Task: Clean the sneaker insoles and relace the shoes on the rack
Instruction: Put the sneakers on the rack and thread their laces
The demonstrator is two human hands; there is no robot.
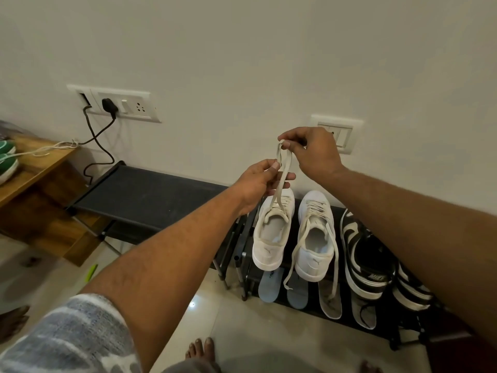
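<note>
Relacing is under way at a dark shoe rack set against the wall: a person draws a pale lace up from the left white sneaker, which stands on the rack's top shelf with its toe to the wall. The left hand reaches in from the near left and pinches the lace between thumb and fingers. The right hand, higher and just to its right, pinches the top of the loop, its other fingers curled. Both arms are stretched forward over the rack. The right white sneaker, just beside the first, looks threaded but untied, its lace ends trailing over the shelf's near edge. Two blue insoles and two grey insoles lie on the lower shelf, out of the shoes; whether they have been cleaned cannot be told. Black-and-white sneakers stand to the right. By these signs, the job is roughly midway, with tying and refitting the insoles left.
</note>
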